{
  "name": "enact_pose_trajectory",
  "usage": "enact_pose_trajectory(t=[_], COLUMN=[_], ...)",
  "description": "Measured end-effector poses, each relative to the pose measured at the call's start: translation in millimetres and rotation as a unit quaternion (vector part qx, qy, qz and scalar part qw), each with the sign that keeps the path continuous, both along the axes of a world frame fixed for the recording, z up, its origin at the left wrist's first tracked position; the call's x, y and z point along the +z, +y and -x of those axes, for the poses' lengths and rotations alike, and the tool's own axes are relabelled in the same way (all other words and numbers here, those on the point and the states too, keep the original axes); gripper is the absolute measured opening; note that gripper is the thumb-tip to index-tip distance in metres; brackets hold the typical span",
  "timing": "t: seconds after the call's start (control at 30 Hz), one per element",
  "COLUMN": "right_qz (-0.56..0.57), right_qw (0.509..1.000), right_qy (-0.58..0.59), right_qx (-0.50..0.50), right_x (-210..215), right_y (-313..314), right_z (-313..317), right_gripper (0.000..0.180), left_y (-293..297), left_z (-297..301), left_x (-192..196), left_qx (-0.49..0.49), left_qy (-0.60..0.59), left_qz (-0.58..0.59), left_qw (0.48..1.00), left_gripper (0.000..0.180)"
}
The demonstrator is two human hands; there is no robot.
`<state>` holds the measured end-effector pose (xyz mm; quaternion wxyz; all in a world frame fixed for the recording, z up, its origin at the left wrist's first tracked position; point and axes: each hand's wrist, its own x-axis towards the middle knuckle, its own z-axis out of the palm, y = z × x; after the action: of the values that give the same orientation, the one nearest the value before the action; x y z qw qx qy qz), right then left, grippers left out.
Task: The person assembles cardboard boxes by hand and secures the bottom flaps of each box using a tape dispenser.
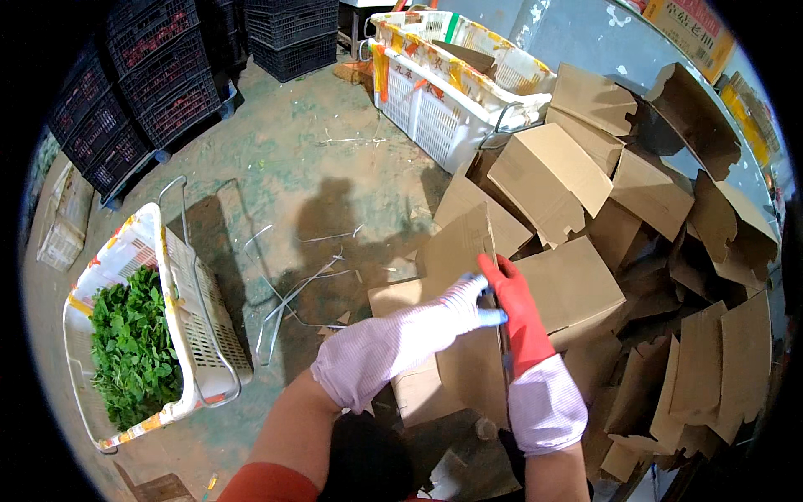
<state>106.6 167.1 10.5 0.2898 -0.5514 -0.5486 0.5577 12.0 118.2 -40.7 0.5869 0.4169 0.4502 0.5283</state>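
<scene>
A brown cardboard box point(468, 368), partly folded flat, stands tilted in front of me, its upper edge between my hands. My right hand point(512, 301), in a red rubber glove with a pale striped sleeve cover, closes around that edge. Beside it, my left hand point(483, 303) reaches across from the left in a blue-fingered glove and a similar striped sleeve cover. Its fingers close at the same edge, close to the red glove; their exact hold is partly hidden. Just beyond the right glove lies another closed-up cardboard box point(565, 284).
Cardboard boxes point(552, 171) pile up along the right. White plastic crates point(443, 113) are stacked at the back. To the left, a handled white crate point(180, 318) holds leafy greens point(134, 351). Loose plastic straps point(293, 293) litter the floor. Black crates point(159, 67) stand far left.
</scene>
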Motion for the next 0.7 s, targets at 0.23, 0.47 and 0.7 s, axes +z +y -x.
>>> enact_pose_trajectory(t=[0.23, 0.47, 0.7], right_qz=[-0.067, -0.065, -0.279], right_qw=[0.924, 0.972, 0.896], right_qy=[-0.345, -0.225, -0.33], right_qx=[0.149, -0.011, -0.105], right_x=[0.5, 21.3, 40.5], right_y=[-2.0, -27.9, -84.3], right_z=[-40.0, -39.7, -44.8], right_gripper=[0.037, 0.037, 0.048], left_y=[-31.6, -70.6, -60.5], left_z=[12.8, -3.2, 30.2], left_x=[6.9, 58.8, 64.2], left_qx=[-0.112, -0.226, -0.167], left_qy=[0.359, 0.547, 0.632], left_qz=[0.074, 0.124, 0.007], left_qw=[0.923, 0.796, 0.756], left_gripper=[0.049, 0.061, 0.031])
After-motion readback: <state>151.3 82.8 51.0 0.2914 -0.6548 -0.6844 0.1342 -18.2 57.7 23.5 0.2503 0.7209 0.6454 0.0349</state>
